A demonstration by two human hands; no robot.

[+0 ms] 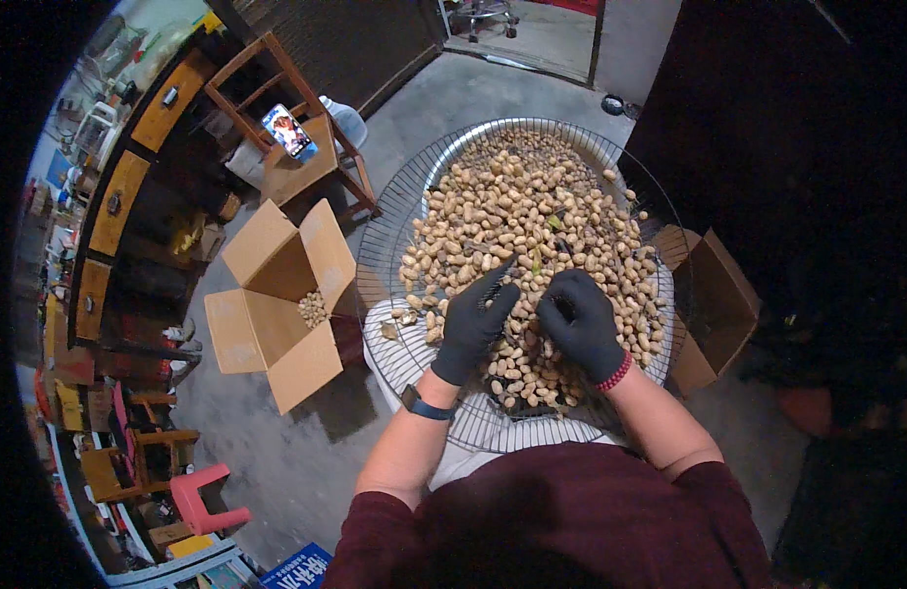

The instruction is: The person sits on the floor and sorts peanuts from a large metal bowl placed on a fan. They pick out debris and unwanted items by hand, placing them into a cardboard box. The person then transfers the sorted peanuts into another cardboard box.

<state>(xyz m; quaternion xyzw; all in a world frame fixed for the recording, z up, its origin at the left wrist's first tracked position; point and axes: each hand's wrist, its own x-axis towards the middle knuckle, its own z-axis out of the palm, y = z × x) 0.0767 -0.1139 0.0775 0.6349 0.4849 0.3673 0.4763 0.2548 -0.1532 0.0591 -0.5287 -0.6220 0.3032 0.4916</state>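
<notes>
A heap of unshelled peanuts [497,195] lies on a round wire rack [394,184], with a shiny metal basin [442,162] beneath its far part. Both my hands wear black gloves. My left hand [477,316] rests over the near left of the heap, thumb and forefinger apart, with no object visible between them. To its right, my right hand [580,320] touches the peanuts with curled fingers; whether it holds one is hidden. Green leaf bits [554,221] and dark debris are mixed into the heap. A dry leaf [389,331] sits at the rack's left.
On the left floor stands an open cardboard box [287,324] with some peanuts inside. Another open box [718,309] is partly under the rack's right side. A wooden chair [298,180] bears a lit phone [287,131]. A pink plastic stool [206,497] is lower left.
</notes>
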